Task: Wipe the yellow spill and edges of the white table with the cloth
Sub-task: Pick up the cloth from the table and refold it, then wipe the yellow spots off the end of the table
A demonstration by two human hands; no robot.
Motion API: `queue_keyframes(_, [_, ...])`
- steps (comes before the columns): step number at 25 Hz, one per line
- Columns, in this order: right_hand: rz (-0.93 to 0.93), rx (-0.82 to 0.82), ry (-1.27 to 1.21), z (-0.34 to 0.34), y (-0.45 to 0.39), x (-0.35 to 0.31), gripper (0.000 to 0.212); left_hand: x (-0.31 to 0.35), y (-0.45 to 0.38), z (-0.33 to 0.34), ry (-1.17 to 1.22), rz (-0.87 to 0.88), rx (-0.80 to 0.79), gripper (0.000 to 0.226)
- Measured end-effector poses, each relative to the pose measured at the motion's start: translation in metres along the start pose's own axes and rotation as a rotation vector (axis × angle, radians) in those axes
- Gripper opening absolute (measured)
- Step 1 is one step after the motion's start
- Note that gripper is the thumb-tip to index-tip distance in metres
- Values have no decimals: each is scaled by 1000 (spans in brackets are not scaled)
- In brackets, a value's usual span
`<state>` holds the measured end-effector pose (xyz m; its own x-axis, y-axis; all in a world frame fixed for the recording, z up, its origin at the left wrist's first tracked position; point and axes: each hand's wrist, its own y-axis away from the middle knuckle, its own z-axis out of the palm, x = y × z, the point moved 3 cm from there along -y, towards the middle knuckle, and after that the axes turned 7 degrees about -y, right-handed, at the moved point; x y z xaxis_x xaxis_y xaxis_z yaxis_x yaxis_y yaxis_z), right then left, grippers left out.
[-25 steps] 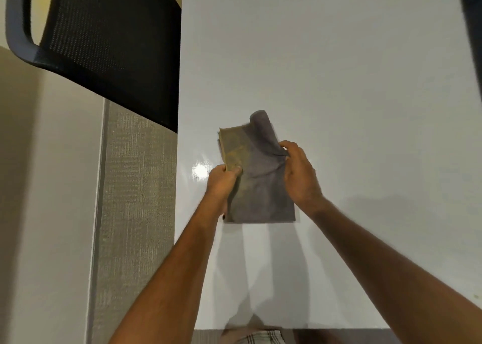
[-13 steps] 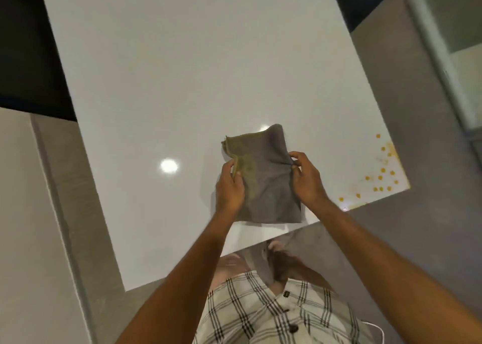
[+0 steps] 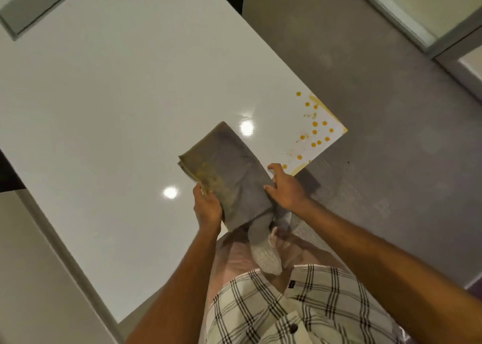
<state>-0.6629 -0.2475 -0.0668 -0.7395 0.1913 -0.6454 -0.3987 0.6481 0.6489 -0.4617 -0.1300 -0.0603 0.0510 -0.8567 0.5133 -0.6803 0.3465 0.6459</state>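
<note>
Cloth [image 3: 229, 169], grey and folded into a rough rectangle, is held up over the near part of the white table [image 3: 117, 103] by both hands. The left hand [image 3: 207, 208] closes on its near left edge, thumb on top and fingers curled underneath. The right hand [image 3: 285, 187] grips the right edge, thumb pressed against the fabric and fingers partly spread behind it. The left side of the cloth is stained a dull yellow-green, and its stacked layers show at the left corner. A loose end hangs from the bottom of the fold, down past the table's edge.

The spill [image 3: 317, 129] lies at the table's near right corner, to the right of the cloth and apart from it: a scatter of round yellow-orange drops, with a yellow smear running along both edges that meet at that corner. Faint smudges sit among the drops.

A grey inset panel [image 3: 34, 7] shows at the table's far left. Grey floor [image 3: 378, 82] lies beyond the right edge. A plaid shirt [image 3: 300, 312] fills the bottom of the view.
</note>
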Motion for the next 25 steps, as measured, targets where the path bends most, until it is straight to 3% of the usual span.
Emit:
queue_keyframes(3, [37, 92, 7, -2, 11, 11, 37, -5, 2, -7, -116, 54, -75, 54])
queue_keyframes(7, [38, 247, 15, -4, 25, 7, 29, -9, -5, -16, -171, 68, -118, 54])
queue_keyframes(11, [-168, 349, 391, 23, 27, -23, 45, -7, -13, -36, -190, 146, -50, 52])
queue_keyframes(13, [-288, 281, 433, 51, 16, -40, 60, -4, -20, -46, -259, 218, 30, 50])
queue_keyframes(15, [-323, 202, 523, 83, -3, -55, 78, 1, -29, -57, -359, 332, 91, 46])
queue_keyframes(18, [-293, 246, 652, 118, -30, -61, 95, 16, -52, -63, -582, 558, 144, 45])
queue_keyframes(25, [-229, 496, 601, 115, -48, -31, 75, 71, -104, -23, -777, 854, 152, 59])
